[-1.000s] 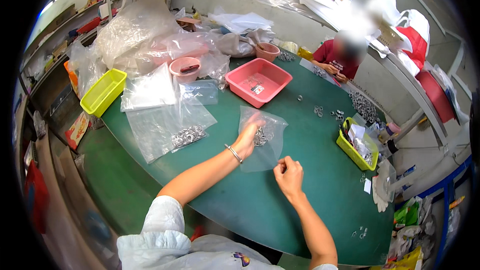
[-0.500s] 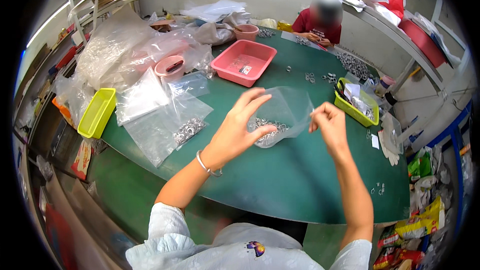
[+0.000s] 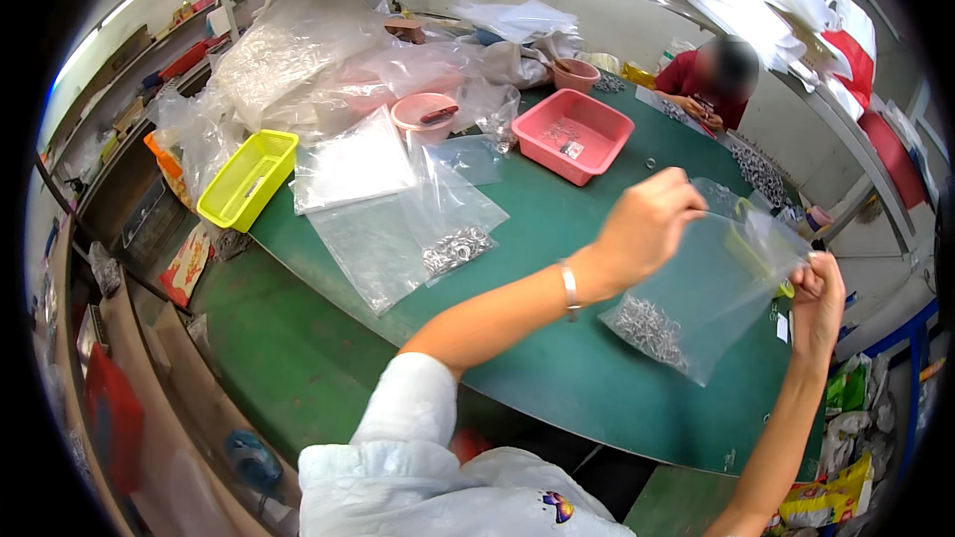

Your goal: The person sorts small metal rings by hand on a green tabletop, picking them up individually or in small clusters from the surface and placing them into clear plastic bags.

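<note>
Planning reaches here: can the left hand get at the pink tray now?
Probably not without letting go: the left hand pinches a bag, though the pink tray sits open nearby.

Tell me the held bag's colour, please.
The bag is see-through and colourless, best in the head view.

We saw a yellow-green basket at the left edge of the table, beside a stack of whitish sheets. Behind them we had a heap of clear plastic and a pink tub; farther right stood a pink tray. Across from us was a co-worker in dark red.
</note>
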Demonstrator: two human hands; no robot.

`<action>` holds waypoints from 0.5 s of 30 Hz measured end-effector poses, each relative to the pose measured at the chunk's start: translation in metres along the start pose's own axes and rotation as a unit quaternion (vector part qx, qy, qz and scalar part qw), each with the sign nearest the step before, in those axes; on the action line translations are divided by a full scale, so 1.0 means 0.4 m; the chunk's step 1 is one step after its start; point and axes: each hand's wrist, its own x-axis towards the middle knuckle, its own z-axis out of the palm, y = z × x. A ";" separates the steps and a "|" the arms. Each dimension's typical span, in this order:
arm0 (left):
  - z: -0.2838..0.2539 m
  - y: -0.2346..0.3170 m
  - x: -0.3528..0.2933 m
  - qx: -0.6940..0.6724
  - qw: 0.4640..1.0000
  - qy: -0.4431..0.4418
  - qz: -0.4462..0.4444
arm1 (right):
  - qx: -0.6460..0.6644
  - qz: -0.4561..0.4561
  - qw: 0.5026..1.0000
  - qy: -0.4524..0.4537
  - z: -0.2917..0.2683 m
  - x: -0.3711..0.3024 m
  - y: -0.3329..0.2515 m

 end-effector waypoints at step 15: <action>0.206 -0.079 -0.080 -0.066 0.995 -0.070 -0.004 | -0.268 -0.001 0.962 -0.053 -0.120 -0.139 0.094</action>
